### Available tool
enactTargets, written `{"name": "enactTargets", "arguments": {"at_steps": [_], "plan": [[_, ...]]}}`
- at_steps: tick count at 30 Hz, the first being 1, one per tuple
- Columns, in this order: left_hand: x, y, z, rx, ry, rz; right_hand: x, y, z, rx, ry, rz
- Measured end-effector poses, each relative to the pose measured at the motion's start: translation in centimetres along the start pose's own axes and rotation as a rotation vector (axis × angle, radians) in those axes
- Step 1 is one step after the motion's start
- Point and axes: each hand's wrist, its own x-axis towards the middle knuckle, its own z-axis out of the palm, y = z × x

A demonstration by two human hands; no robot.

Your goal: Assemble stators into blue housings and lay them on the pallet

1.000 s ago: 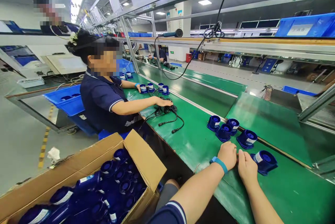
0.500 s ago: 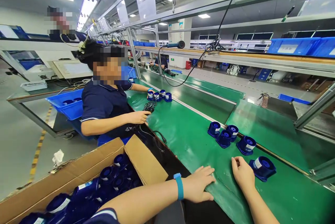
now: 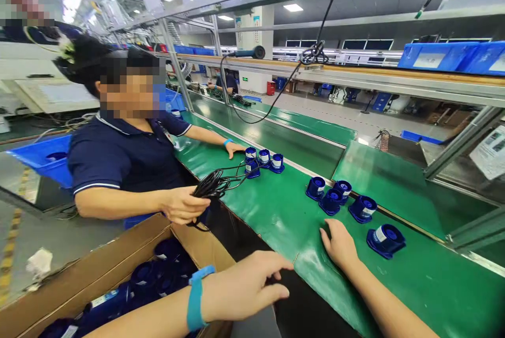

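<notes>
My left hand (image 3: 248, 285), with a turquoise wristband (image 3: 196, 301), hovers at the front edge of the green mat (image 3: 276, 211), fingers apart and nothing in them. My right hand (image 3: 340, 243) rests low over the mat, also without a hold, its thumb apart from the fingers. Just beyond it stand several dark blue flanged plastic housings with white labels; the nearest are one housing (image 3: 363, 208) and another housing (image 3: 385, 240) at the right. Below my left forearm, an open cardboard box (image 3: 130, 254) holds many more blue housings.
At the left, a co-worker's hand (image 3: 185, 204) grips a coiled black cable (image 3: 215, 182). The co-worker's other hand (image 3: 232, 148) is beside a second group of blue housings (image 3: 264, 158). A loose black cord (image 3: 272, 109) hangs from the metal frame. Blue bins (image 3: 437, 56) stand on the upper shelf.
My left hand has lifted off the mat's edge and drawn back left. My right hand's fingers have spread a little. The co-worker has raised the cable toward me, and the far housings stand closer.
</notes>
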Motion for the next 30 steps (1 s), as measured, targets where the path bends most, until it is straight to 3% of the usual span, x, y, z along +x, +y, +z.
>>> {"name": "enactTargets", "arguments": {"at_steps": [6, 9, 11, 15, 19, 23, 26, 30], "plan": [[1.2, -1.6, -5.4, 0.051, 0.475, -0.064, 2.6, -1.7, 2.2, -0.011, -0.009, -0.004], [3.0, -4.4, -7.2, 0.120, 0.679, -0.100, 2.7, -1.4, 2.5, -0.036, -0.001, -0.012], [4.7, -7.0, -7.7, 0.181, 0.755, -0.133, 3.0, -1.3, 2.6, -0.055, 0.005, -0.031], [8.8, -12.7, -7.6, 0.342, 0.775, -0.203, 5.7, -2.3, 3.4, -0.065, 0.009, -0.124], [12.4, -16.6, -8.5, 0.439, 0.695, -0.395, 12.2, -4.9, 4.7, -0.066, -0.002, -0.203], [14.0, -17.7, -9.8, 0.469, 0.514, -0.524, 19.3, -7.4, 6.2, -0.111, -0.117, -0.113], [14.3, -17.8, -10.4, 0.518, 0.532, -0.531, 22.5, -8.5, 7.2, -0.193, -0.207, -0.070], [14.5, -18.3, -11.2, 0.551, 0.583, -0.534, 23.9, -9.0, 8.4, -0.312, -0.226, -0.084]]}}
